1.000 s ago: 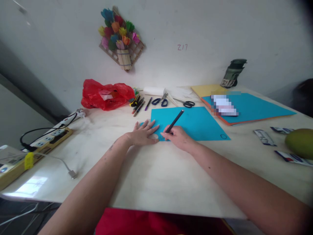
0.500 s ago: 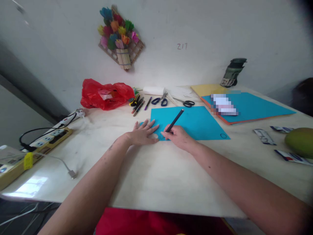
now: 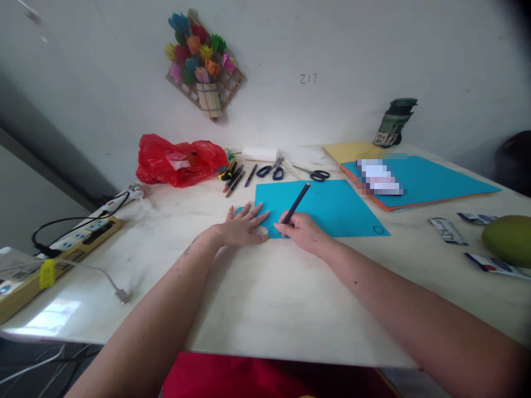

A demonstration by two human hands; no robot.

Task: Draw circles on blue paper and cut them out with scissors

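Observation:
A blue sheet of paper (image 3: 332, 207) lies on the pale table, with a small circle (image 3: 378, 230) drawn near its right front corner. My left hand (image 3: 244, 225) rests flat with fingers spread over the sheet's left end. Between the thumb and fingers of my right hand (image 3: 305, 231) is a black pen (image 3: 297, 203), tilted, its lower end down near the front left part of the sheet. Small marks show on the paper beside the pen; the tip itself is hidden by my fingers.
Behind the sheet lie two pairs of scissors (image 3: 270, 169), several pens (image 3: 235, 183) and a red plastic bag (image 3: 180, 160). More coloured paper (image 3: 448, 179) with a phone (image 3: 379, 177), small packets (image 3: 448, 231) and a green fruit (image 3: 509, 240) are right. A power strip (image 3: 83, 236) stands left.
The top of the pen has tipped slightly to the left. My left hand stays in place on the sheet, and the view has shifted very slightly.

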